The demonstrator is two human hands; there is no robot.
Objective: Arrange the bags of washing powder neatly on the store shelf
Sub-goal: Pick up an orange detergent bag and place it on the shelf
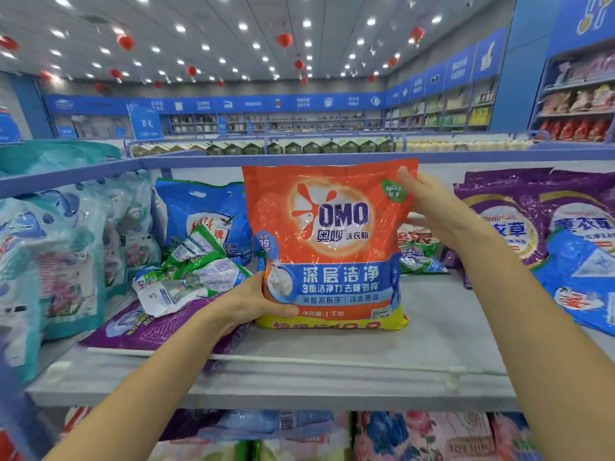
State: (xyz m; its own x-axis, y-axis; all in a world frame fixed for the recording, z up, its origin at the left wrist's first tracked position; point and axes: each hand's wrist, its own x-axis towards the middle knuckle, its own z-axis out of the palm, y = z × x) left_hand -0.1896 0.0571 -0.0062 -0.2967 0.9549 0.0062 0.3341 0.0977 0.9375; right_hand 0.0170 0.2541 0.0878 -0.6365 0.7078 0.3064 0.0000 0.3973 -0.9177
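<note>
One wide-angle camera, worn on the head, faces forward and slightly down at the grey shelf (432, 327), close enough that the orange bag (329, 234) fills mid-frame; ceiling (233, 44) and far wall shelving (299, 121) bend across the top.

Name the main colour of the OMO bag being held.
The plastic OMO bag is mainly orange; head view.

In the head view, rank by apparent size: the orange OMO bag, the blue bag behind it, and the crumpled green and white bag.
1. orange OMO bag, though held nearest the camera.
2. blue bag, partly hidden behind it.
3. green and white bag, crumpled; these last two look close, so their order is unsure.
</note>
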